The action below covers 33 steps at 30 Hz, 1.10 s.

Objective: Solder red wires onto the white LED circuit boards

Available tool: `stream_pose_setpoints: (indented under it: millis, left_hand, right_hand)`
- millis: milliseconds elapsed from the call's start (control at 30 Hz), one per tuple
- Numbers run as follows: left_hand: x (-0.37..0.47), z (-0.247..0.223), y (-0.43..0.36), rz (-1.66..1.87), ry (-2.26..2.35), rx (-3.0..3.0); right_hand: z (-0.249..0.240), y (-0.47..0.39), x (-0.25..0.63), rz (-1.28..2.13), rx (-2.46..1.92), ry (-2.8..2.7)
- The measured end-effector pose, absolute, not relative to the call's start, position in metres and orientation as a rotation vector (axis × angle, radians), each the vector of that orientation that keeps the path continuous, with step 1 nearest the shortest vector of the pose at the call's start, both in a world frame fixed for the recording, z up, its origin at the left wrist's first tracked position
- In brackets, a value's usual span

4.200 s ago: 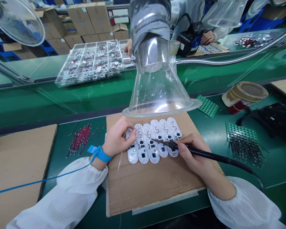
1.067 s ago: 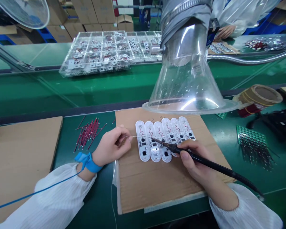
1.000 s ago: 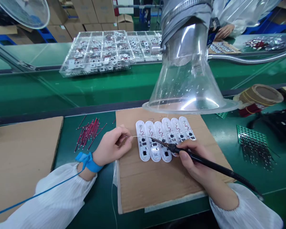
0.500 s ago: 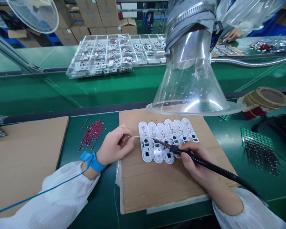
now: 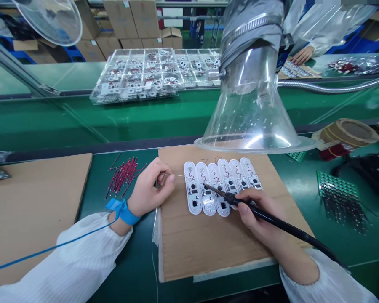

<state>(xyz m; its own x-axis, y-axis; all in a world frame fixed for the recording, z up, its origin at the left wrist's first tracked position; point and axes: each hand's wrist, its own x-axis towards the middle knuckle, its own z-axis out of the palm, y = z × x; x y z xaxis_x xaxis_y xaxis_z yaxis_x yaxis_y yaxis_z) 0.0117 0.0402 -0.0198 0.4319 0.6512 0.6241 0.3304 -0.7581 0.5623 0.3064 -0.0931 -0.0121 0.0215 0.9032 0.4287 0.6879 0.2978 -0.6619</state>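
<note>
My right hand (image 5: 261, 216) is closed around a soldering iron (image 5: 232, 198), whose tip is at the second white circuit board (image 5: 205, 198) from the left. Several such oblong boards, with short red wires and black parts, lie side by side on a cardboard sheet (image 5: 208, 244). Between the thumb and fingers of my left hand (image 5: 153, 183) is a thin solder wire (image 5: 179, 175), its free end reaching over the leftmost board (image 5: 192, 191). A blue wrist strap (image 5: 124, 211) circles my left wrist.
A clear fume hood (image 5: 252, 113) hangs low over the boards. Red wires (image 5: 124, 176) lie left, another cardboard (image 5: 34, 210) beyond them. At right are green boards (image 5: 337, 185) with black leads and a tape roll (image 5: 350, 134). Behind, divided trays (image 5: 139, 75) stand near a co-worker's hand (image 5: 303, 55).
My left hand has shifted slightly up and left, drawing the solder wire back from the iron's tip. The right hand and the iron have barely moved; the camera view has shifted slightly.
</note>
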Motion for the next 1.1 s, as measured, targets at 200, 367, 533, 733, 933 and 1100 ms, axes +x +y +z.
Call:
stream_pose_setpoints:
  millis: [200, 367, 533, 733, 933, 1100]
  left_hand:
    - [0.012, -0.020, 0.040, 1.239, 0.830, 2.339]
    - [0.012, -0.021, 0.040, 1.220, 0.813, 2.344]
    - [0.011, -0.020, 0.040, 1.205, 0.826, 2.333]
    - [0.011, -0.020, 0.041, 1.180, 0.831, 2.332]
    - [0.011, -0.021, 0.041, 1.151, 0.815, 2.331]
    - [0.011, -0.022, 0.041, 1.134, 0.813, 2.335]
  right_hand:
    - [-0.018, -0.101, 0.313, 0.417, -1.470, -1.573]
    - [-0.005, -0.097, 0.304, 0.476, -1.413, -1.365]
    - [-0.009, -0.085, 0.288, 0.435, -1.428, -1.513]
    - [-0.016, -0.086, 0.288, 0.388, -1.448, -1.652]
    - [-0.007, -0.078, 0.284, 0.367, -1.426, -1.691]
    - [-0.004, -0.076, 0.282, 0.349, -1.429, -1.720]
